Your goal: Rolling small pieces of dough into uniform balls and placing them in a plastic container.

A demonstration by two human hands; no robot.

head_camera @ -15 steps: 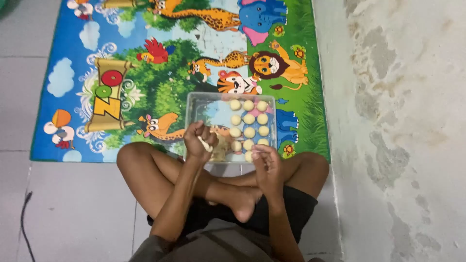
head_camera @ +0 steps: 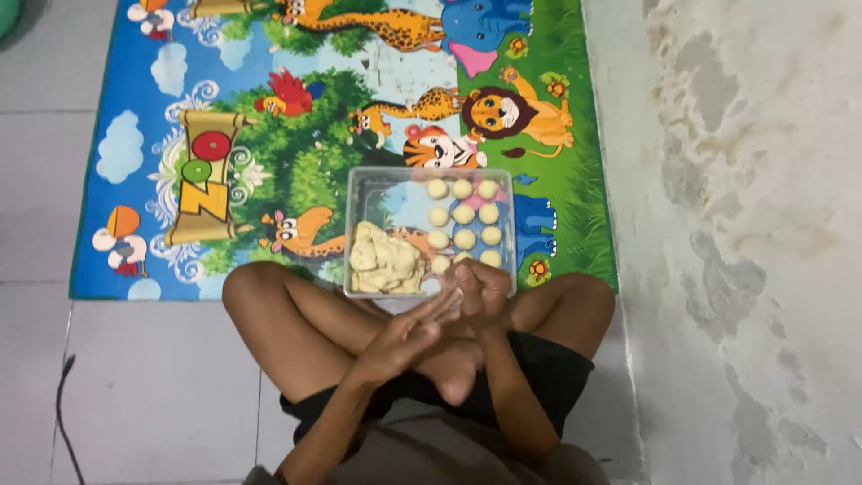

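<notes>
I sit cross-legged on the floor. A clear plastic tray [head_camera: 359,184] lies in front of my knees. A pale lump of dough [head_camera: 384,260] fills its near left part, and several small dough balls [head_camera: 464,214] stand in rows on its right side. My left hand [head_camera: 406,339] and my right hand [head_camera: 482,292] are pressed together just in front of the tray's near edge. The left fingers lie flat against the curled right hand. Whatever may be between the palms is hidden.
The tray rests on a colourful play mat [head_camera: 269,153] printed with cartoon animals, spread over grey floor tiles [head_camera: 135,377]. A stained, peeling wall [head_camera: 754,224] runs along the right. A dark cable [head_camera: 61,413] lies on the floor at the lower left.
My left hand has drawn back from the dough lump in the tray and now meets my right hand in front of it. The camera view has shifted slightly.
</notes>
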